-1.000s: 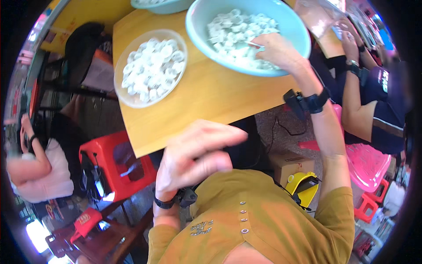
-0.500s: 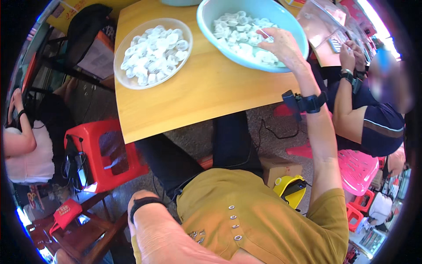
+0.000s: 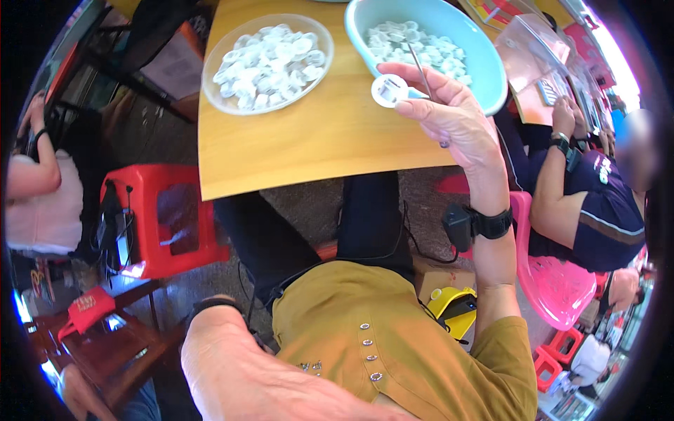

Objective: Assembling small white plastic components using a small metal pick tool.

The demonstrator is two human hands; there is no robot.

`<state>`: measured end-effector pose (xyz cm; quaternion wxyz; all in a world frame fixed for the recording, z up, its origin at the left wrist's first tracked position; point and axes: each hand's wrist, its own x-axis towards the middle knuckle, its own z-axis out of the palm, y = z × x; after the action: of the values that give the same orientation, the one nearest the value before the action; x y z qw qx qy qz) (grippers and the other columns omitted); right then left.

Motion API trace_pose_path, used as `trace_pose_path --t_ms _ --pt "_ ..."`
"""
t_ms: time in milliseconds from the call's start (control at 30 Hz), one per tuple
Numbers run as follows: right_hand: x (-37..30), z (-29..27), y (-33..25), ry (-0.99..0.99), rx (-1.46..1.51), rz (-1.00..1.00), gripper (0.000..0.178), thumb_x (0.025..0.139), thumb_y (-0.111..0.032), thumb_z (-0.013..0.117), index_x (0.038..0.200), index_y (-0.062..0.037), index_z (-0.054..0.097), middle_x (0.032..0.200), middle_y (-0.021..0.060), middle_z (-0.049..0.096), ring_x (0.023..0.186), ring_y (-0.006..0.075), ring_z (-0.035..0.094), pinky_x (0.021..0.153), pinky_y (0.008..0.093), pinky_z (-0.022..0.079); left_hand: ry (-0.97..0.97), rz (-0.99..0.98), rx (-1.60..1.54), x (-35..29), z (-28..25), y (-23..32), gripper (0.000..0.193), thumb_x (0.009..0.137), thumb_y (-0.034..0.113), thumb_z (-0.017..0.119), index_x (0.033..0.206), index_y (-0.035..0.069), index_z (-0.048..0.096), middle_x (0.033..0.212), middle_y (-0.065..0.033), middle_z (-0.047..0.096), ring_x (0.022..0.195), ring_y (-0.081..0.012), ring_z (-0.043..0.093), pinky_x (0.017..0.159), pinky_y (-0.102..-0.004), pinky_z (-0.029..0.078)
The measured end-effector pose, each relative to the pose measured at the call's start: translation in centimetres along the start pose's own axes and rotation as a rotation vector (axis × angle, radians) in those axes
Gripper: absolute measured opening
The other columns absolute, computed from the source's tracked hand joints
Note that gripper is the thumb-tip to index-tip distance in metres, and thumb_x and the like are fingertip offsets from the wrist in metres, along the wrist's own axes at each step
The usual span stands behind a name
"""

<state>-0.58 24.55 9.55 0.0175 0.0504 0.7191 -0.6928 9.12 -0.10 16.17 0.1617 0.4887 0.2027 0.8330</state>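
"White round piece (image 3: 390, 90), that's what the right hand (image 3: 456, 116) has?"

"Yes, gripped at the tips of thumb and forefinger, with its flat face turned toward the camera. It's up in front of the near rim of the basin (image 3: 486, 70)."

"And that slim thing among the same fingers?"

"Thin metallic rod (image 3: 417, 62), slanting up and to the left. I can't make out its far end well."

"What of the other side?"

"Only the left arm (image 3: 260, 365) shows, large and close at the lower edge, with a dark band (image 3: 214, 303) around it. I see no fingers, so I can't tell whether that hand is open or closed."

"Next thing out?"

"The basin is pale blue, with many small white pieces (image 3: 449, 56) in it. Left of it, apart, is a clear round tray (image 3: 213, 56) heaped with more. Both rest on a yellowish wooden table (image 3: 302, 147)."

"And around that?"

"Red stool (image 3: 151, 179) at left, pink seat (image 3: 558, 284) at right, and a yellow object (image 3: 453, 303) beside a cardboard box (image 3: 434, 281). One person in a navy shirt (image 3: 607, 231) sits at right."
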Motion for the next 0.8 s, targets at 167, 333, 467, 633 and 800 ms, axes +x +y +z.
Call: trace_pose_path --t_ms 167,333,467,633,800 --pt "-0.4 0.5 1.4 -0.107 0.203 0.004 0.051 0.080 -0.007 0.068 0.129 -0.0040 0.053 0.108 -0.0021 0.062 0.053 -0.0049 0.033 0.041 0.0127 0.021 -0.281 -0.171 -0.202 -0.1 -1.1 -0.8 0.076 0.091 0.050 0.043 0.132 -0.014 0.037 0.129 -0.0328 0.044 0.117 -0.0432 0.049 0.097 -0.0424 0.044" --pt "-0.6 2.5 2.3 -0.135 0.211 0.062 0.046 0.079 -0.013 0.073 0.123 -0.0109 0.059 0.099 -0.0075 0.063 0.049 -0.0053 0.030 0.040 0.0124 0.022 -0.491 -0.520 0.351 -0.1 -10.0 -2.0 0.057 0.075 0.043 0.073 0.115 0.005 0.058 0.101 -0.0084 0.064 0.093 -0.0227 0.062 0.079 -0.0341 0.050" --pt "-1.1 3.9 2.8 -0.161 0.195 0.062 0.053 0.080 -0.009 0.069 0.130 -0.0059 0.052 0.105 -0.0016 0.063 0.063 -0.0062 0.041 0.044 0.0114 0.022 0.349 -0.954 0.828 -4.4 -14.8 -3.2 0.023 0.094 0.019 0.056 0.104 -0.001 0.063 0.096 -0.0058 0.065 0.093 -0.0116 0.060 0.083 -0.0273 0.047" --pt "-0.8 4.8 3.9 -0.370 0.222 0.125 0.053 0.084 -0.010 0.067 0.134 -0.0084 0.049 0.107 0.0013 0.062 0.095 0.0045 0.056 0.079 0.0168 0.044 0.643 -0.701 0.368 -5.4 -16.5 -5.4 0.034 0.095 0.017 0.055 0.125 0.000 0.050 0.112 -0.0098 0.059 0.097 -0.0143 0.059 0.086 -0.0285 0.049" --pt "-0.3 5.6 6.8 -0.389 0.306 0.081 0.053 0.086 -0.011 0.066 0.135 -0.0046 0.047 0.109 0.0048 0.063 0.099 0.0092 0.057 0.091 0.0235 0.044 0.679 -0.737 0.294 -6.3 -17.1 -6.8 0.034 0.091 0.013 0.061 0.122 -0.001 0.054 0.106 -0.0103 0.063 0.092 -0.0157 0.063 0.084 -0.0289 0.052"
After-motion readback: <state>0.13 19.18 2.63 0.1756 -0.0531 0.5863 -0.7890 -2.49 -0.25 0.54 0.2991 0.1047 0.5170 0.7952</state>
